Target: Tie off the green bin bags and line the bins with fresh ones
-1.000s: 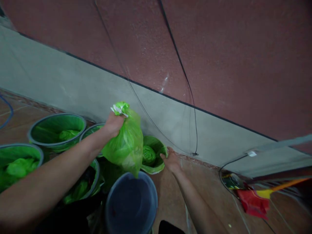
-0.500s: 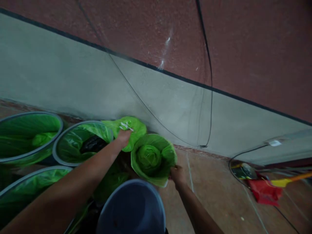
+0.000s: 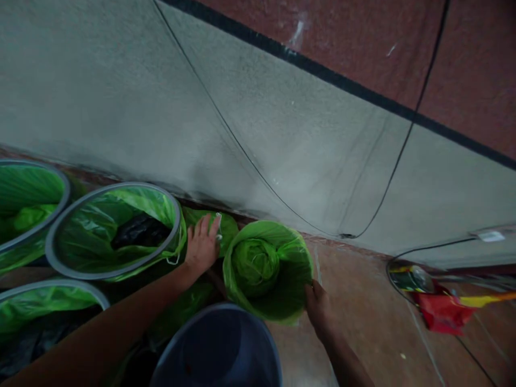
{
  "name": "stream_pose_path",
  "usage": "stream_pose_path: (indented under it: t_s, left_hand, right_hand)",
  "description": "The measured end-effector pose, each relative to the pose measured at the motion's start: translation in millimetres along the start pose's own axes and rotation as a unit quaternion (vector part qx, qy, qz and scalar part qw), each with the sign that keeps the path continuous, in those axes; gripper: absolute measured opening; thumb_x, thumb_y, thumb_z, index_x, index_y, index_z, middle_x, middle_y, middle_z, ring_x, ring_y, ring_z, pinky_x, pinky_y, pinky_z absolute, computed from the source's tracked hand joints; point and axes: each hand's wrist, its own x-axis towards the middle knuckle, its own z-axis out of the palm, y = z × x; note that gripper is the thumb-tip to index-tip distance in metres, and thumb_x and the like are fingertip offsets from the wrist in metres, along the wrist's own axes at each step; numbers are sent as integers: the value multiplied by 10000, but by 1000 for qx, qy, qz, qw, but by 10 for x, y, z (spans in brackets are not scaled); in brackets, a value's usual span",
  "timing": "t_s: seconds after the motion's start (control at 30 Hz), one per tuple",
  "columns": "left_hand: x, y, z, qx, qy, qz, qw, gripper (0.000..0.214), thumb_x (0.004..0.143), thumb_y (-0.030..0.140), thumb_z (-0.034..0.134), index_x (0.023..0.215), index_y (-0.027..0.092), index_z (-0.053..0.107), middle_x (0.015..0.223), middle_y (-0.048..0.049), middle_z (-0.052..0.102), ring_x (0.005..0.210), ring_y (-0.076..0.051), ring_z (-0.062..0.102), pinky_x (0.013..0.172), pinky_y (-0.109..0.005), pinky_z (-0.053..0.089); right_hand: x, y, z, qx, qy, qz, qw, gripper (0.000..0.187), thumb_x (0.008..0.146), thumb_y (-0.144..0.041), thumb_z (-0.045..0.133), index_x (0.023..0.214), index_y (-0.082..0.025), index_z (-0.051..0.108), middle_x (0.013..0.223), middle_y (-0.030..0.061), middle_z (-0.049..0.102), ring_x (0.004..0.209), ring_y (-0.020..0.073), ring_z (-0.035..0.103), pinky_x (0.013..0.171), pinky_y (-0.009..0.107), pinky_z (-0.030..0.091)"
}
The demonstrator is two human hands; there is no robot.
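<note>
My left hand [image 3: 201, 246] lies with its fingers spread on a tied green plastic bag [image 3: 228, 228] by the wall, between two bins. White string shows by its fingertips. On the other side, my right hand [image 3: 319, 305] is closed on the near right edge of an open, round green bag [image 3: 296, 252]; whether a bin stands inside it I cannot tell. A bundled green bag [image 3: 256, 266] lies within. Just below stands a blue-grey bucket [image 3: 226, 349], its inside in shadow.
Grey-rimmed bins with green liners stand at the left: one [image 3: 52, 242] with a black bag in it, another [image 3: 80, 290] in front. A black cable [image 3: 258, 169] hangs along the wall. At the right a red dustpan [image 3: 443, 312] lies on the tiles near a yellow handle [image 3: 479, 300].
My left hand has let go of the tied bag's top and now lies flat on it; that bag has sunk lower. My right hand keeps its hold on the open bag's edge. The view has shifted.
</note>
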Motion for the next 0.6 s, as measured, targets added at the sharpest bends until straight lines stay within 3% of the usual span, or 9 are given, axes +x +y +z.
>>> stream_pose_path:
  t_s: [0.07, 0.13, 0.23, 0.3, 0.47, 0.6]
  left_hand:
    - [-44, 43, 194, 25, -80, 99, 992, 698, 915, 118, 501, 1598, 253, 448, 1709, -154, 331, 1576, -390, 272, 1249, -675, 176]
    - [-30, 23, 438, 27, -149, 153, 977, 658, 909, 99, 498, 1532, 304, 555, 1702, -119, 357, 1584, -411, 247, 1241, -724, 116]
    - [59, -99, 765, 20, -190, 168, 967, 591, 866, 95, 565, 1403, 310, 690, 1662, -130, 428, 1574, -448, 252, 1235, -753, 74]
    - [142, -220, 884, 31, -194, 156, 968, 539, 834, 77, 589, 1303, 281, 758, 1619, -153, 485, 1564, -452, 276, 1236, -752, 67]
    - [359, -684, 824, 117, -203, 148, 961, 330, 741, -32, 595, 902, 168, 803, 1458, -156, 645, 1519, -407, 381, 1273, -667, 49]
    - [362, -1120, 639, 55, -203, 123, 970, 259, 705, -72, 564, 648, 159, 668, 1169, -140, 769, 1406, -368, 514, 1292, -597, 68]
  right_hand:
    - [-8, -7, -27, 29, -16, 13, 999, 381, 859, -548, 410, 829, -224, 608, 653, 54, 658, 604, 225, 636, 527, 311, 474]
    - [-21, -22, -46, 40, -19, 20, 999, 389, 846, -569, 418, 825, -224, 598, 633, 45, 637, 579, 218, 609, 519, 314, 464]
    - [-36, -26, -46, 33, -7, 18, 999, 380, 838, -589, 429, 780, -240, 567, 620, 39, 615, 575, 214, 589, 523, 318, 454]
    - [-38, 1, -38, 27, -5, 17, 999, 375, 852, -585, 433, 774, -242, 565, 632, 40, 618, 588, 213, 590, 531, 317, 452]
    - [-28, 101, -33, 36, -20, 37, 998, 384, 876, -576, 445, 835, -227, 600, 659, 42, 633, 590, 210, 588, 529, 307, 442]
    - [-31, 74, -32, 37, -9, 27, 999, 390, 866, -582, 453, 828, -222, 598, 685, 56, 649, 626, 215, 597, 553, 310, 449]
